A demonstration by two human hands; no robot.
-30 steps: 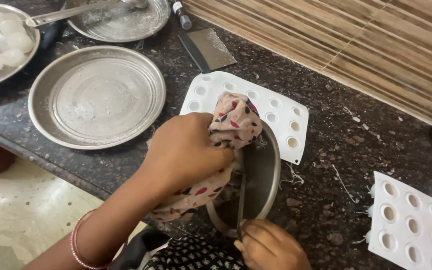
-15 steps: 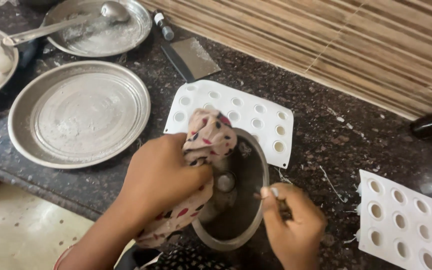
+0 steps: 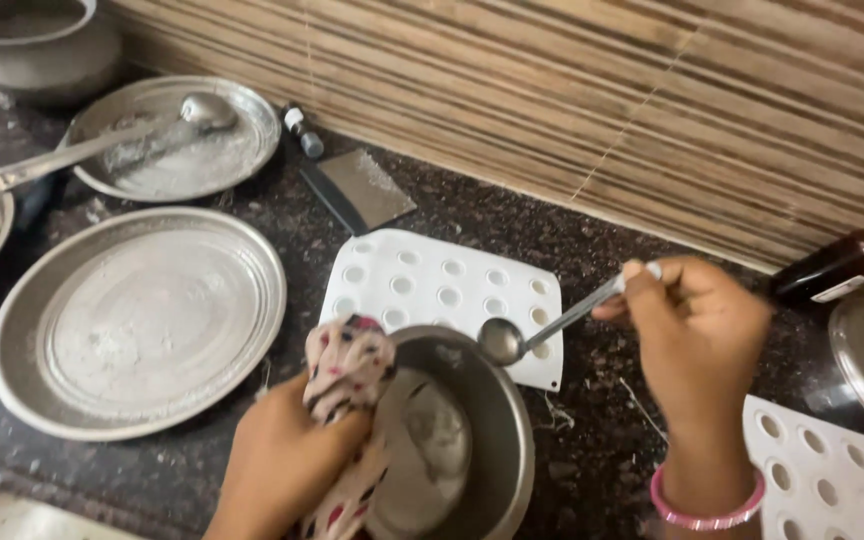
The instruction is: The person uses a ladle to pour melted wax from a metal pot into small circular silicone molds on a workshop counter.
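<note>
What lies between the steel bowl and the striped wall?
In the head view, a white tray with round holes lies between the steel bowl and the striped wall.

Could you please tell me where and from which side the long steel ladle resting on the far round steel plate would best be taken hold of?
Probably by the free end of its handle, from the left. The long steel ladle lies with its bowl on the far round steel plate, while the slim handle runs out past the rim toward the left, so fingers could likely close around it there. Both hands are busy elsewhere.
</note>
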